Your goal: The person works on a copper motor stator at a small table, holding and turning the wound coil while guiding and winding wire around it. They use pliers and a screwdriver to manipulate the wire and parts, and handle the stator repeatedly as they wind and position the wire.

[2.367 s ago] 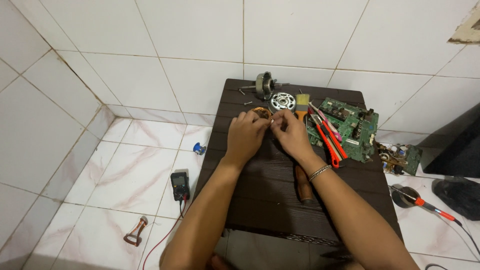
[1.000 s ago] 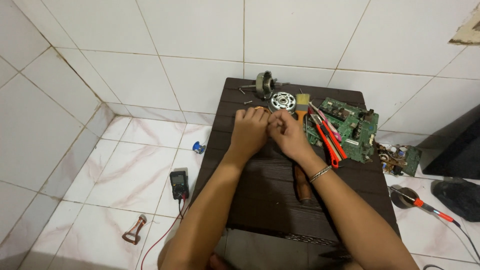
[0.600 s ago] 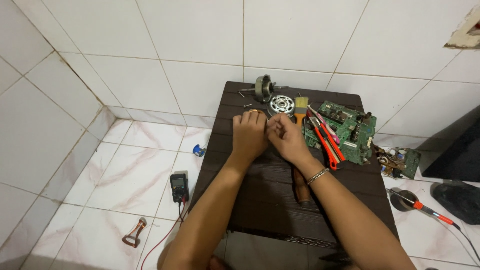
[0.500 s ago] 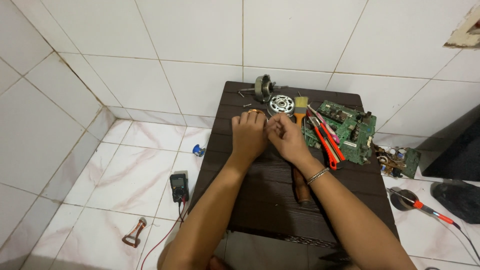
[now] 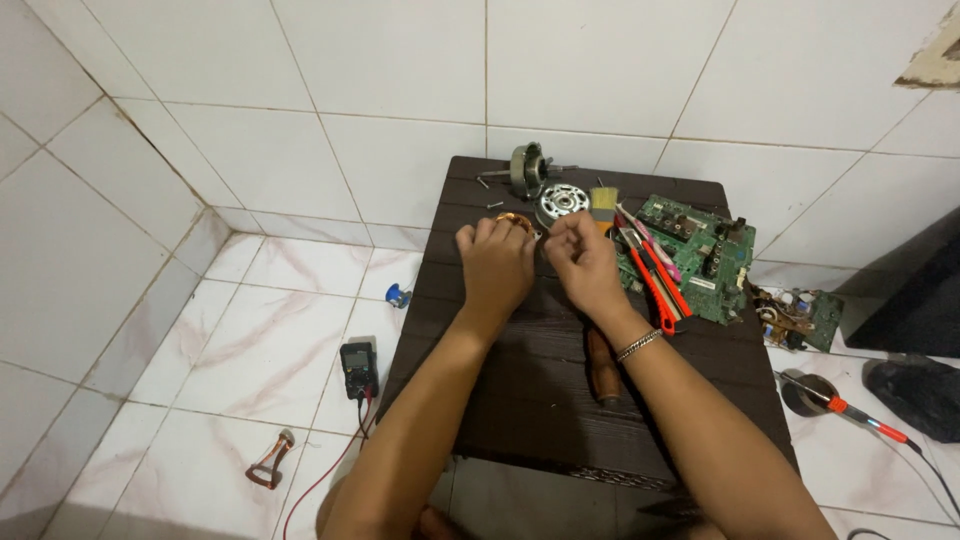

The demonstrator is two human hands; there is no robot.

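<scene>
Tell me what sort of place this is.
Probably a makeshift home repair corner: a low dark table on a tiled floor, green circuit board, multimeter and motor parts near the hands.

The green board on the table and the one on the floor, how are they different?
The green board on the table is larger, with red pliers lying across it. The board on the floor is smaller, beside the table, with nothing on it. Both are green and carry small parts.
</scene>
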